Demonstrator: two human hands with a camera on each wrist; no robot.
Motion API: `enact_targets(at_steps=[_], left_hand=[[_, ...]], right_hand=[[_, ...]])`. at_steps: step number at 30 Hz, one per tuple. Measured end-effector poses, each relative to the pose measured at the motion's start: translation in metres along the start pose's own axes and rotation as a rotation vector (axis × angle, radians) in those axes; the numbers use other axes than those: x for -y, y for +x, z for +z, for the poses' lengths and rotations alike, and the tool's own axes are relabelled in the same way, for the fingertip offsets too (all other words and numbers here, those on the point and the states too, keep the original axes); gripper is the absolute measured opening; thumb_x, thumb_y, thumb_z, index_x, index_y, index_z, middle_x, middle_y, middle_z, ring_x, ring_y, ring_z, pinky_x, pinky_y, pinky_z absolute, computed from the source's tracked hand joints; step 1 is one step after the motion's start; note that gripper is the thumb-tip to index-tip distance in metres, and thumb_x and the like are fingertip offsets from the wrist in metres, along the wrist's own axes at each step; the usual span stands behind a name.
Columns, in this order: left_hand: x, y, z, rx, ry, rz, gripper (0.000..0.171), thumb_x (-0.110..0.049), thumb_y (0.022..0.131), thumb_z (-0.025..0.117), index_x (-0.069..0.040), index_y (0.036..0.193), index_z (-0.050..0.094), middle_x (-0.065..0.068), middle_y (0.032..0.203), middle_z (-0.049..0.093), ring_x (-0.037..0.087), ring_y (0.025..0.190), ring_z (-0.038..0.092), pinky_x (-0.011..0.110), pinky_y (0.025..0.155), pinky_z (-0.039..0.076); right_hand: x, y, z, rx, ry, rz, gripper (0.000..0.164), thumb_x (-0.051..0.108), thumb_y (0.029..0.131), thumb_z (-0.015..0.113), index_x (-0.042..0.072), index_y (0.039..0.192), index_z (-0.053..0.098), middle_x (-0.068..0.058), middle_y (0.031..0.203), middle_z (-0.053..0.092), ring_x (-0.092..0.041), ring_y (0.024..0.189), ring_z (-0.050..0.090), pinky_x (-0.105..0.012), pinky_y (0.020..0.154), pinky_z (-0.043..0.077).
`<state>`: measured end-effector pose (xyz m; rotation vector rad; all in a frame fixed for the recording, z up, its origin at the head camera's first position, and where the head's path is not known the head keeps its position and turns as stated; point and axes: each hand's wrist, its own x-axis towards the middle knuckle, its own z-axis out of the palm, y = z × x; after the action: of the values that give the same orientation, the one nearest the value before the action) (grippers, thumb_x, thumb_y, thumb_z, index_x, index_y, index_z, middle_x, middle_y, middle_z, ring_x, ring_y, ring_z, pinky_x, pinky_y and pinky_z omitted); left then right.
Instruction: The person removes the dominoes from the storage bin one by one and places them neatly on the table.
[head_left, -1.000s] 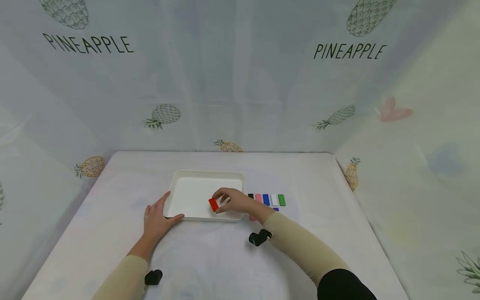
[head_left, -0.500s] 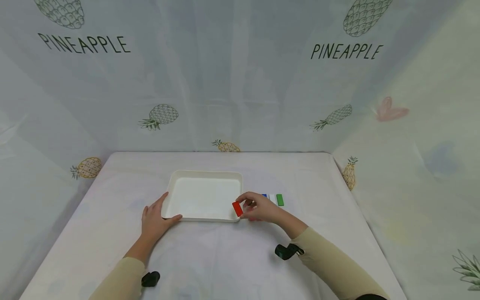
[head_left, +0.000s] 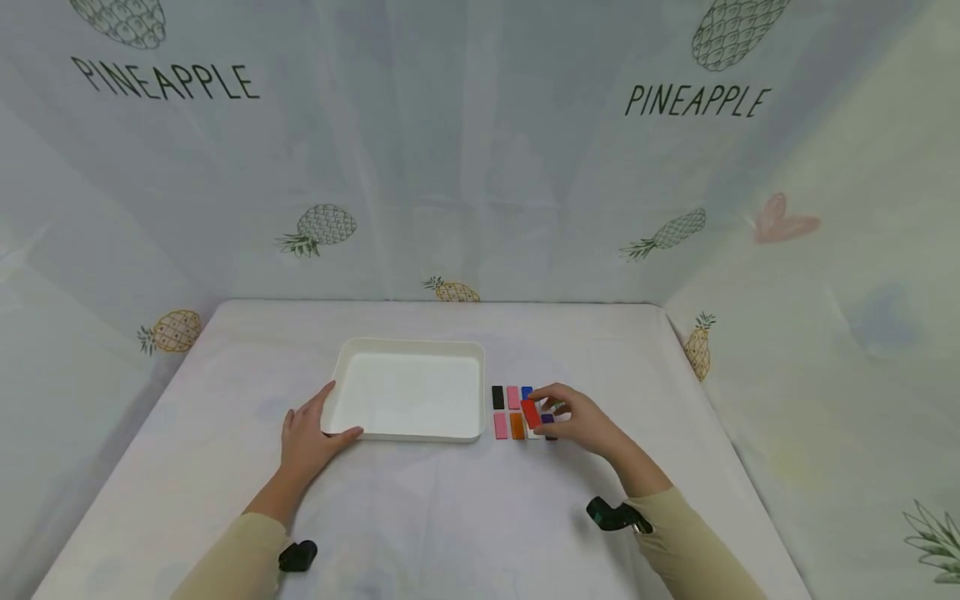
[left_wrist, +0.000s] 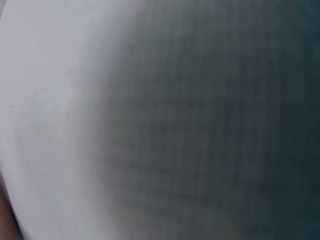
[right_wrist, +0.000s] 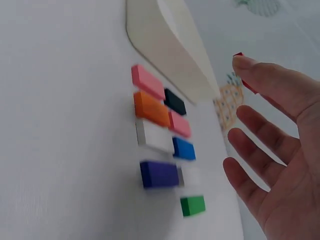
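My right hand [head_left: 585,423] pinches a red block [head_left: 531,414] between thumb and fingers, above two rows of small rectangular blocks right of the tray. In the right wrist view the other fingers are loosely extended and the red block [right_wrist: 239,55] is mostly hidden behind the thumb. The rows hold an orange block [right_wrist: 151,108], a purple block [right_wrist: 159,174], a green block [right_wrist: 193,205], a black block [right_wrist: 175,101], a blue block [right_wrist: 184,148], and pink and white ones. My left hand [head_left: 309,442] rests against the front left corner of a white tray [head_left: 408,392], fingers spread.
The tray's floor is bare. A white cloth covers the table [head_left: 420,517], with pineapple-printed cloth walls [head_left: 480,167] behind and at the sides. Blurred dark fabric fills most of the left wrist view.
My right hand has moved right with the red block, from over the tray to over the block rows. More of the left-hand blocks now show. The left hand stays at the tray corner.
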<state>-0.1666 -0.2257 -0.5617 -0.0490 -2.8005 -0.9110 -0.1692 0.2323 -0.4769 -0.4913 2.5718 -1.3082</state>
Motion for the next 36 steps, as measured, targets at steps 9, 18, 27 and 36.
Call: enact_targets(at_steps=[9, 18, 27, 36], left_hand=[[0.002, 0.001, 0.000, 0.010, -0.003, -0.008, 0.101, -0.050, 0.071, 0.081, -0.006, 0.149, 0.033, 0.025, 0.145, 0.041, 0.047, 0.130, 0.034, 0.065, 0.109, 0.008], [0.000, 0.002, -0.001, 0.012, -0.005, -0.015, 0.101, -0.050, 0.071, 0.081, -0.006, 0.148, 0.033, 0.026, 0.145, 0.041, 0.047, 0.129, 0.035, 0.065, 0.109, 0.008], [0.001, 0.002, -0.001, 0.025, 0.004, -0.025, 0.101, -0.050, 0.072, 0.080, -0.008, 0.150, 0.031, 0.025, 0.145, 0.041, 0.046, 0.130, 0.034, 0.063, 0.110, 0.009], [0.003, 0.003, 0.001, 0.024, 0.011, -0.023, 0.102, -0.051, 0.072, 0.080, -0.007, 0.150, 0.032, 0.025, 0.145, 0.041, 0.047, 0.130, 0.035, 0.064, 0.110, 0.009]], right_hand=[[-0.030, -0.014, -0.012, -0.090, -0.037, 0.075, 0.047, 0.016, 0.081, 0.080, 0.013, 0.124, 0.062, -0.007, 0.126, 0.057, -0.033, 0.114, 0.052, -0.051, 0.095, 0.046], [-0.058, -0.019, -0.015, -0.156, -0.040, 0.071, 0.050, 0.012, 0.073, 0.085, 0.009, 0.120, 0.067, -0.013, 0.136, 0.052, -0.038, 0.131, 0.038, -0.063, 0.106, 0.029], [-0.082, -0.018, -0.010, -0.158, -0.101, 0.114, 0.049, 0.015, 0.073, 0.086, 0.014, 0.119, 0.069, -0.013, 0.144, 0.046, -0.040, 0.137, 0.029, -0.065, 0.108, 0.022], [-0.093, -0.018, -0.006, -0.169, -0.080, 0.130, 0.048, 0.019, 0.073, 0.086, 0.015, 0.117, 0.070, -0.011, 0.144, 0.045, -0.038, 0.138, 0.027, -0.066, 0.108, 0.019]])
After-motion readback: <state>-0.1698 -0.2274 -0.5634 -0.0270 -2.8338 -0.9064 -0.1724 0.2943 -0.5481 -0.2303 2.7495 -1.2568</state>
